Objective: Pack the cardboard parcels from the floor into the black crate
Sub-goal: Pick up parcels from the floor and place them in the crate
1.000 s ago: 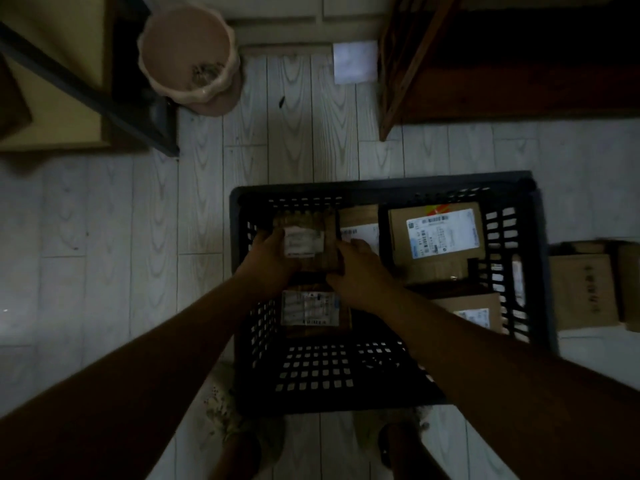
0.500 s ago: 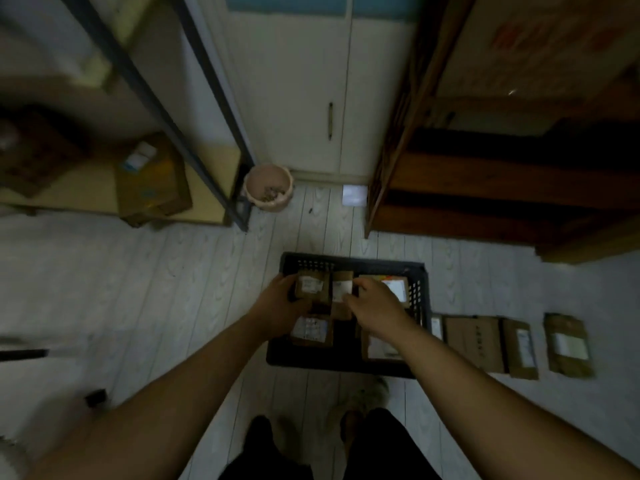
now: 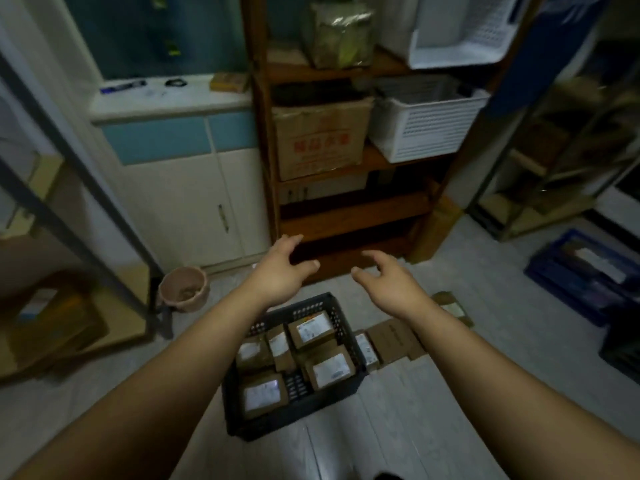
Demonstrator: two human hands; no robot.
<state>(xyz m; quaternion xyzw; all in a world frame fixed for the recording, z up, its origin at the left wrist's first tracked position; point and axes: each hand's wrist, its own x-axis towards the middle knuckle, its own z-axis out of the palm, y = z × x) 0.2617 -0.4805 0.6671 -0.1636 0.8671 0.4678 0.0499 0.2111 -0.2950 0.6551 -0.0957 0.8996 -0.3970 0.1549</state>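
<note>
- Parcels [image 3: 391,339] lie on floor [image 3: 450,393] beside crate [image 3: 287,419]; our left hand [image 3: 280,271], right hand [image 3: 388,282] hover empty, fingers loosely spread
- crate looks crowded; we fear flat ones jamming

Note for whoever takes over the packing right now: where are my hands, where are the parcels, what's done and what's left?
Left hand: open, raised, holds nothing.
Right hand: open, raised, holds nothing.
Crate: below the hands, with at least five packed parcels lying label up.
Left to do: the loose parcels just right of the crate. At least three show, and the farthest is partly hidden by the right arm. Pick these up and fit them in.
</note>
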